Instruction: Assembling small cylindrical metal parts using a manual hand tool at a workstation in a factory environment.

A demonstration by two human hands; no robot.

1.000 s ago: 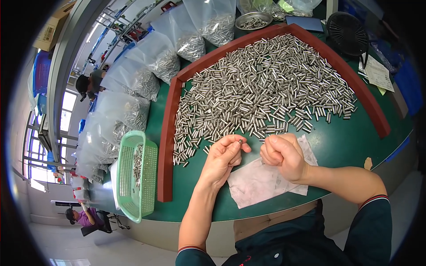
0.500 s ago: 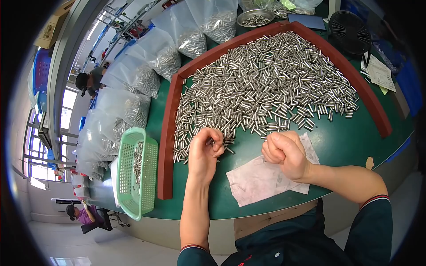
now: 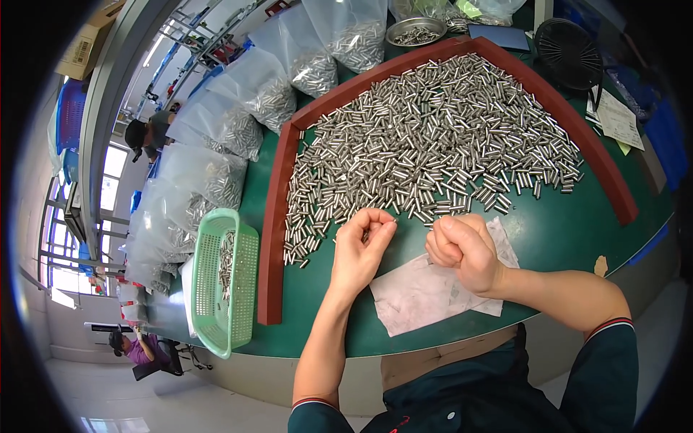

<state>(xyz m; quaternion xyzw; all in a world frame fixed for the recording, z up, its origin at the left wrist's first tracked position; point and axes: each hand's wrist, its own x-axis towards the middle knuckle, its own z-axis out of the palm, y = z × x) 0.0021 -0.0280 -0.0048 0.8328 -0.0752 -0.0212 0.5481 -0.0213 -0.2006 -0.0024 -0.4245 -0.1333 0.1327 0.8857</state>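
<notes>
A wide heap of short shiny metal pins [image 3: 433, 137] covers the far part of the green table [image 3: 556, 238]. At the heap's near edge my left hand [image 3: 362, 252] is closed, fingers curled in and thumb pressed toward them; what lies inside is mostly hidden. To its right, my right hand [image 3: 465, 254] forms a fist above a stained pale cloth [image 3: 411, 296]. Whatever that fist holds, if anything, does not show. The two hands are apart, a short gap between them.
A dark red wooden frame [image 3: 271, 238] borders the heap. Left of it stands a green plastic basket [image 3: 247, 289] with some pins inside. Clear bags of pins [image 3: 274, 101] line the far left edge. A metal bowl [image 3: 393, 32] and a black fan [image 3: 570, 54] are at the back.
My left hand has moved right, away from the pins at the heap's near left, toward my right hand, and its thumb has come up against the fingers. My right fist stays put.
</notes>
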